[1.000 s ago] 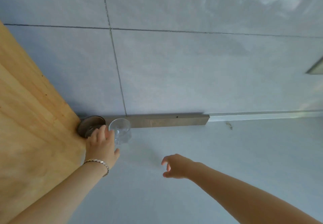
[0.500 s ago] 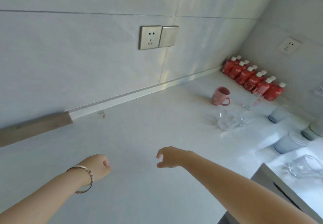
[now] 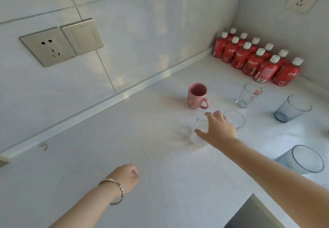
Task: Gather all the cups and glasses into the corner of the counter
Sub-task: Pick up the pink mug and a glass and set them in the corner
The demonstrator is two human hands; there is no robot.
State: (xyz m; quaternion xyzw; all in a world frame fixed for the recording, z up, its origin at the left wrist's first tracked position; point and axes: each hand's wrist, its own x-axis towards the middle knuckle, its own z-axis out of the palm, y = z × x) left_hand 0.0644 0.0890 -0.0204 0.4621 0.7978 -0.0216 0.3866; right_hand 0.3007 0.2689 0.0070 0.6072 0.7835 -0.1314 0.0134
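Head view: right hand [image 3: 218, 131] fingers spread over clear glass [image 3: 198, 135]; left hand [image 3: 127, 176] curled; bottle [image 3: 254, 62] labels unreadable.

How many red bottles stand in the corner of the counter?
11 red bottles with white caps, in two rows along the right wall: six in front, five behind. More could be hidden behind them.

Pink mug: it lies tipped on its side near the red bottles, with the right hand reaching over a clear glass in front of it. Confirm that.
Not quite. The head view shows the pink mug standing upright, mouth up, not tipped over. The rest holds: it is near the red bottles, and the right hand reaches over a clear glass in front of it.
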